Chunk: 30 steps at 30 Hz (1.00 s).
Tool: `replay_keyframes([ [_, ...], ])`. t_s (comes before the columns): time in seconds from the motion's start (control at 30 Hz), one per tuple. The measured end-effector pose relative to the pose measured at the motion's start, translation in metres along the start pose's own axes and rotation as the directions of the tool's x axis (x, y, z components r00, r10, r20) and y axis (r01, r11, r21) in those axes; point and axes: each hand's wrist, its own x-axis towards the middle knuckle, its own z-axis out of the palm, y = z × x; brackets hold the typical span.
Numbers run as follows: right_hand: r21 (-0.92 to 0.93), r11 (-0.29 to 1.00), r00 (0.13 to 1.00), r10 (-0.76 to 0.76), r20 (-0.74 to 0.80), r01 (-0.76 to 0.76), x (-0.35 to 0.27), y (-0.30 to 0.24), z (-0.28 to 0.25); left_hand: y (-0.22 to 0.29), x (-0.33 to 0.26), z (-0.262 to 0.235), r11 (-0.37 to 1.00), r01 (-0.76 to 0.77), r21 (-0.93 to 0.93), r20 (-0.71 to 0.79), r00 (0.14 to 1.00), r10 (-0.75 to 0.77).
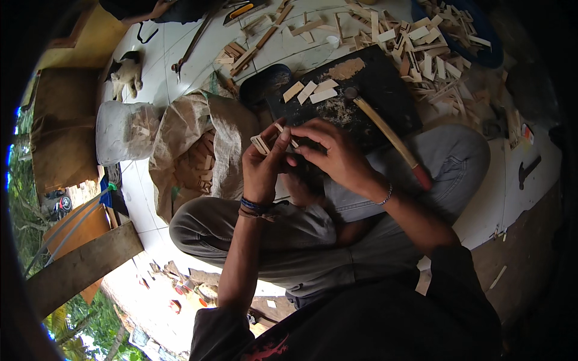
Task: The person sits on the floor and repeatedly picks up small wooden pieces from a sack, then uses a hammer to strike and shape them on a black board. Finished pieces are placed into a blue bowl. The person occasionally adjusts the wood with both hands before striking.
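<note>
My left hand [260, 174] is closed around small pale wooden pieces [260, 144], which stick out between its fingers. Close against it, my right hand [340, 156] pinches a thin wooden piece [294, 143] at the left thumb; fingers cover most of it. Just beyond the hands lies a black board [385, 78] with several flat wooden strips [306, 92] and sawdust [346, 68] on it. A hammer [385, 129] rests with its head on the board and its red-ended wooden handle against my right leg.
An open woven sack [232, 126] of wooden pieces stands left of my hands, beside a translucent plastic container [123, 129]. A cat [126, 73] lies farther left. At far right, many wooden offcuts [421, 45] spill by a blue basin [490, 57]. Another person's arm [158, 9] shows at the top.
</note>
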Motion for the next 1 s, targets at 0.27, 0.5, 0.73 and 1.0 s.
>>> replay_keyframes([
  [0.27, -0.114, 0.993, 0.999, -0.030, 0.027, 0.033, 0.006, -0.002, -0.013, 0.007, -0.001, -0.001, 0.993, -0.058, 0.106, 0.079, 0.996, 0.049],
  [0.5, -0.101, 0.993, 0.983, -0.035, 0.181, 0.054, 0.008, 0.002, -0.025, 0.005, 0.001, -0.003, 0.997, 0.009, 0.073, 0.166, 0.986, -0.021],
  [0.73, -0.016, 0.997, 0.973, 0.079, 0.216, -0.077, 0.009, 0.001, -0.026, 0.009, -0.003, 0.002, 0.995, 0.046, 0.093, 0.157, 0.986, -0.060],
  [1.0, -0.117, 0.993, 0.971, 0.019, 0.239, 0.009, 0.011, 0.004, -0.030, 0.009, -0.001, -0.003, 0.993, 0.066, 0.098, 0.147, 0.986, -0.080],
])
